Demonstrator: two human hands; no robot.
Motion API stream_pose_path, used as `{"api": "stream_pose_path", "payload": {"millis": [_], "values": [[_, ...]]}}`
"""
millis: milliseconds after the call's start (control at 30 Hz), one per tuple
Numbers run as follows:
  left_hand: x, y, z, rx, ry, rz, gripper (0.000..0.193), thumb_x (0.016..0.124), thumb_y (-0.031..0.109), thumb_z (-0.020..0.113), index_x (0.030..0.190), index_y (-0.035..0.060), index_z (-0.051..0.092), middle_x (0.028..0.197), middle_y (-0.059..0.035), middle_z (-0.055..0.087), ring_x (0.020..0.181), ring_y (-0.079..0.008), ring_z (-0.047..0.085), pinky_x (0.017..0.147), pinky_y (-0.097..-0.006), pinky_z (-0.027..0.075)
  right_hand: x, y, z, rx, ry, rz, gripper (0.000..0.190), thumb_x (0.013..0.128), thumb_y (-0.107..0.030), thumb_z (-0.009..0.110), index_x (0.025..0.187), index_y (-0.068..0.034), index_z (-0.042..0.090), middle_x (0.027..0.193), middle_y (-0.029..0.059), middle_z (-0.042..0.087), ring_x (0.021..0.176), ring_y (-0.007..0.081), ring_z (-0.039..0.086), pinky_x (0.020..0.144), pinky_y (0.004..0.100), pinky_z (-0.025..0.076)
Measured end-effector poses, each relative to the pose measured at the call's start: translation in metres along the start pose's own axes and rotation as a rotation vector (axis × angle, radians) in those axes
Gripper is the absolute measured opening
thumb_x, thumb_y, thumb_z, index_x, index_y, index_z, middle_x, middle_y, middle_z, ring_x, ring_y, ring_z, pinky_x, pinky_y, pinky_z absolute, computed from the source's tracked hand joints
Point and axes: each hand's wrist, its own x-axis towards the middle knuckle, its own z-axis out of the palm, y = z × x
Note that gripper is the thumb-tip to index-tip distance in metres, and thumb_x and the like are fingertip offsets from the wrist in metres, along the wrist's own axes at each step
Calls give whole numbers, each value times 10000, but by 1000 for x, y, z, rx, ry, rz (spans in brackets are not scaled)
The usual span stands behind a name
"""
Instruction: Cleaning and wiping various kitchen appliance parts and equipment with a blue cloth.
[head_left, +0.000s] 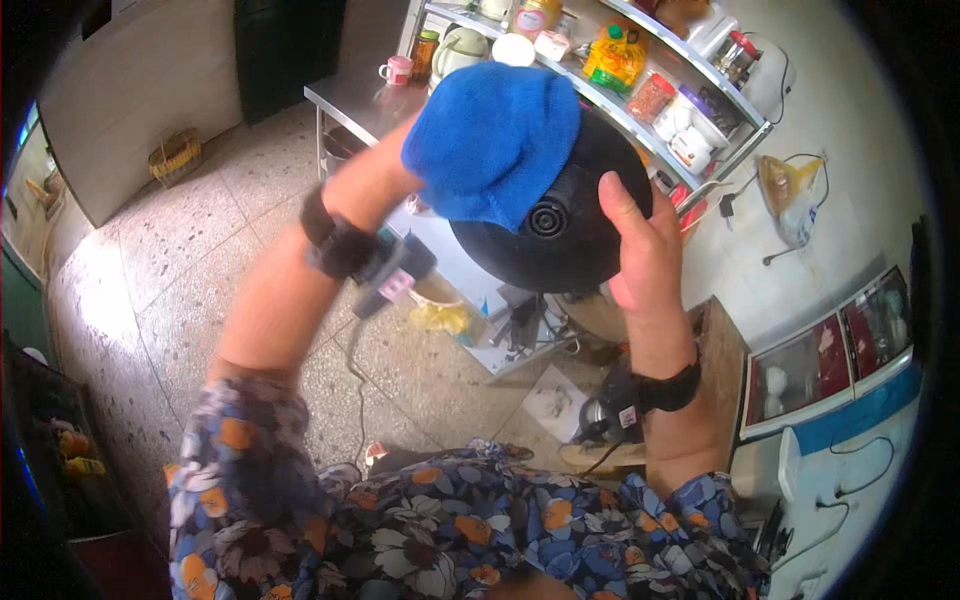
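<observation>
A round black appliance base (495, 251) with a ring-shaped connector in its middle is held up in front of me, its underside towards the camera. My right hand (646, 247) grips its right edge, with the thumb on the near face. A blue cloth (499, 142) lies against the upper left of the base. My left hand (414, 169) goes into this cloth; its fingers are hidden by the fabric. Each forearm wears a black strap with a small device on it.
Behind the base stands a metal rack (739, 112) with jars, bottles and a jug. A white tabletop (450, 247) lies below. At lower right sits a dark kettle-like vessel (600, 416) on a wooden stool (600, 456). A basket (176, 156) rests on the floor by the wall.
</observation>
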Motion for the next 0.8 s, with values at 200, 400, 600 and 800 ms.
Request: {"api": "stream_pose_path", "payload": {"millis": [200, 400, 600, 800], "values": [[-49, 90, 84, 263, 23, -653, 196, 662, 166, 556, 827, 60, 560, 754, -126, 559, 660, -281, 563, 537, -374, 432, 2, 15, -9, 171, 285, -105, 426, 791, -180, 627, 1139, 15, 477, 1091, 114, 545, 934, 194, 554, 784, 313, 469], [-79, 116, 129, -343, 114, -732, 99, 630, 135, 551, 702, 68, 551, 640, -64, 507, 535, -231, 508, 433, -364, 371, 3, 9, -21, 154, 350, -223, 446, 806, -214, 611, 1165, 0, 455, 1129, 120, 519, 971, 208, 538, 806, 332, 470], [0, 65, 56, 258, 72, -522, 355, 531, 217, 653, 817, 53, 520, 744, -124, 499, 713, -314, 516, 594, -429, 388, -11, 10, -37, 18, 401, -190, 442, 794, -226, 621, 1142, 6, 478, 1082, 118, 542, 935, 192, 543, 792, 309, 463], [-3, 65, 79, 135, 285, -386, 209, 653, 147, 565, 845, 63, 556, 821, -147, 528, 796, -344, 516, 688, -427, 391, -23, 12, -27, -38, 416, -262, 419, 799, -217, 611, 1127, 18, 495, 1069, 119, 552, 927, 182, 541, 803, 299, 446]]}}
